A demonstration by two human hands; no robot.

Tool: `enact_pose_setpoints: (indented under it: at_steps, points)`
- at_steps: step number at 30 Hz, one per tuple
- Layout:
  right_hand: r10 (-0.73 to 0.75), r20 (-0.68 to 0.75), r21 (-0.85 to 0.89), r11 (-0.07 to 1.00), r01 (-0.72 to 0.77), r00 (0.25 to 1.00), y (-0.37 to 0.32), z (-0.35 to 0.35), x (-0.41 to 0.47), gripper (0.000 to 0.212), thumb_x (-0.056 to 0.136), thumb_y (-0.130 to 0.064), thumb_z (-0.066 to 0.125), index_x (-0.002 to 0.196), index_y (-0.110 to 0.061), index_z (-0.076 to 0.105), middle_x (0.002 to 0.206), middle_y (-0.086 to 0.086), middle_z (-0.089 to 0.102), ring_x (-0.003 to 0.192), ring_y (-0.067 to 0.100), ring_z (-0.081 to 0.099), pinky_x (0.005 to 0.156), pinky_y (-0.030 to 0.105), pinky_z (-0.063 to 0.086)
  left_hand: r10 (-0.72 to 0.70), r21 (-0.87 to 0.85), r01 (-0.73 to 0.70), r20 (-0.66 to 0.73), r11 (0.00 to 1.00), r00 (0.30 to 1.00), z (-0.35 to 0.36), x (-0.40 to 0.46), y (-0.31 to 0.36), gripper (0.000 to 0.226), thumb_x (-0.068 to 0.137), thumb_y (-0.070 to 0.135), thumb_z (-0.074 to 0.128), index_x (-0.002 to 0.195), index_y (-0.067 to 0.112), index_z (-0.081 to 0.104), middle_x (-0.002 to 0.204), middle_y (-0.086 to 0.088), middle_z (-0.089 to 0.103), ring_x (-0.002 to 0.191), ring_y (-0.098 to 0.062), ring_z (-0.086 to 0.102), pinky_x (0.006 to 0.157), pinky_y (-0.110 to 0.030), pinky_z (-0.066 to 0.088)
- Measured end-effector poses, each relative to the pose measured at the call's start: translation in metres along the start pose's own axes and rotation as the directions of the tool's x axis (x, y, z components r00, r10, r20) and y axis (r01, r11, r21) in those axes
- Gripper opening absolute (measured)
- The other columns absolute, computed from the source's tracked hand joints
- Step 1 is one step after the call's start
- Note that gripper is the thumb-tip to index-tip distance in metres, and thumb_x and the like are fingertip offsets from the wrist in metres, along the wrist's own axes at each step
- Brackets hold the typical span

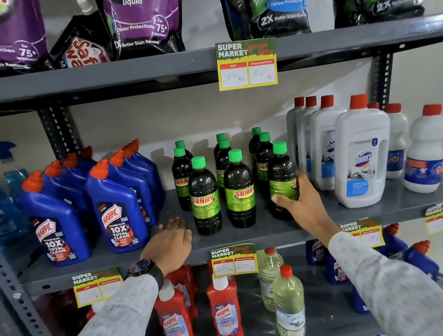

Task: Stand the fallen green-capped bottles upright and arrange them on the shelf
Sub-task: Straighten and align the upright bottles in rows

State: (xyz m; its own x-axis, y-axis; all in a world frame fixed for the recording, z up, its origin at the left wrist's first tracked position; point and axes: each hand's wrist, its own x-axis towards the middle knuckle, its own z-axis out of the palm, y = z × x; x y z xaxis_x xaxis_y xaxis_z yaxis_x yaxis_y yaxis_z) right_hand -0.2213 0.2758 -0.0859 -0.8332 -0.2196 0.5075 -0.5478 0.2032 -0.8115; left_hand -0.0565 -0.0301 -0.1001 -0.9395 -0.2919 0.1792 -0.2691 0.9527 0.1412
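**Last green-capped bottle settled into the front row**

On the middle shelf [264, 233], between the blue Harpic bottles [53, 216] and the white Domex bottles [360, 150], the green-capped bottles [238, 191] stood in three short columns running front to back. None lay on its side in view. Every visible one stood with its long axis vertical and its cap up, labels facing roughly outward.

The right hand [299, 194] was wrapped around the lower body of the front-right bottle [282, 180], thumb across the green label and fingers curled behind it. That bottle stood upright on the shelf, cap up, its label turned a little to the right compared with its two front neighbours. The left hand [170, 238] held nothing; it lay flat and open, palm down, on the bare shelf just beside the front-left bottle [204, 197], a dark watch [140, 268] on its wrist.

The step looked like final placement and squaring. To do it well, the person would likely need to keep the grip low so the tall bottle did not tip, twist it about its upright axis until the label faced front, and slide it level with the other two front bottles. Releasing gently mattered, since the Domex bottles stood close on the right and a nudge could topple the column behind.
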Motion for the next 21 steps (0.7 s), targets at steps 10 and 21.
enact_pose_setpoints:
  at_steps: [10,21]
  points:
    - [-0.025,-0.031,-0.076,0.997,0.023,0.999,-0.003,0.001,-0.003,0.082,0.069,-0.031,0.094,0.136,-0.02,0.048,0.129,0.003,0.06,0.117,0.021,0.059,0.101,0.043,0.049,-0.002,0.004,0.002,0.004,1.0,1.0,-0.001,-0.001,0.0,0.057,0.106,0.036,0.02,0.156,0.009,0.026,0.166,-0.009,0.019,0.154,-0.018,0.013,0.126,-0.04,0.007]
    - [0.02,-0.037,-0.132,0.991,-0.025,0.999,-0.001,0.002,-0.01,0.093,0.069,-0.04,0.092,0.146,-0.023,0.042,0.137,-0.001,0.059,0.123,0.018,0.057,0.103,0.041,0.048,0.006,0.002,-0.006,-0.007,1.0,1.0,0.002,0.001,-0.002,0.058,0.105,0.038,0.019,0.155,0.009,0.026,0.166,-0.009,0.021,0.154,-0.018,0.014,0.126,-0.039,0.009]
